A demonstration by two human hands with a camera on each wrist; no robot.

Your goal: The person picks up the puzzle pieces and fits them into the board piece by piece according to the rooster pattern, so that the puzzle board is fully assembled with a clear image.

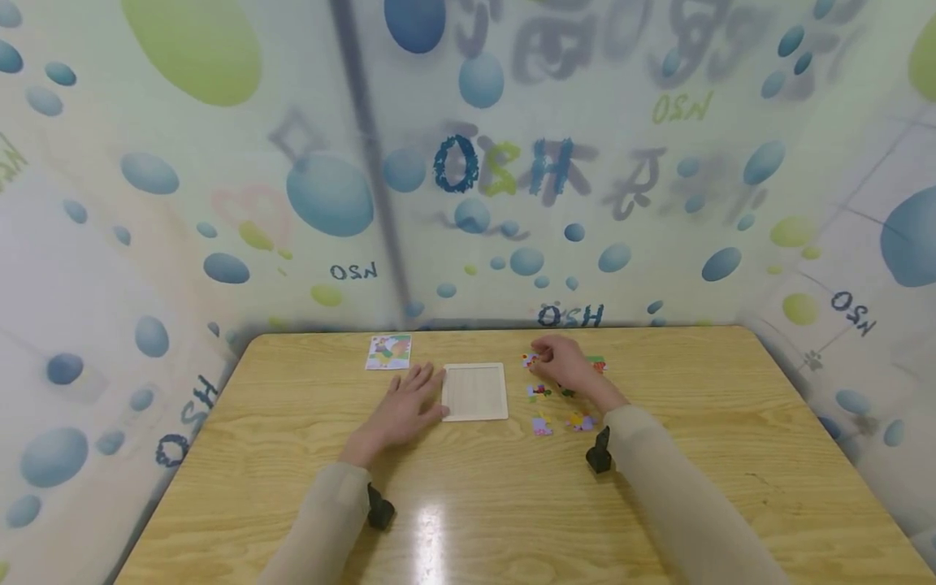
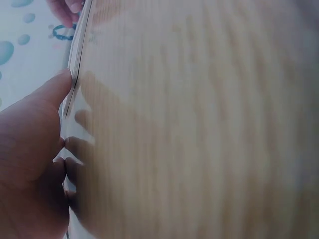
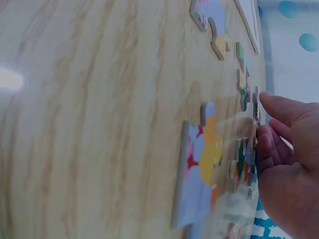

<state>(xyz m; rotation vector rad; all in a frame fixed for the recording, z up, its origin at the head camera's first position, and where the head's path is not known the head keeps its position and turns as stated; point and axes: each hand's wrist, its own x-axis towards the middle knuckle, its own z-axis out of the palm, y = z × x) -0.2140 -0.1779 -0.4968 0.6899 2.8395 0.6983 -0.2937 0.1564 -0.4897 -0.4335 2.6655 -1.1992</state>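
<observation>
My left hand (image 1: 405, 413) lies spread on the table, its thumb and a fingertip at the left edge of a square, pale wooden puzzle tray (image 1: 475, 392). In the left wrist view, the thumb (image 2: 62, 84) reaches the tray's side. To the tray's right, my right hand (image 1: 566, 363) pinches a small, colourful jigsaw piece (image 1: 529, 359) between thumb and fingers, low at the tabletop. Around it are more pieces, among them a lilac one (image 1: 542, 426), a yellow and lilac one (image 1: 581, 422) and a green and red one (image 1: 539, 392). Part of the group is hidden under the right hand.
A square picture card (image 1: 388, 352) showing a cartoon figure lies at the back left of the wooden table (image 1: 512, 512). Another piece (image 1: 597, 362) lies behind the right wrist. A patterned wall (image 1: 468, 268) stands directly behind the table.
</observation>
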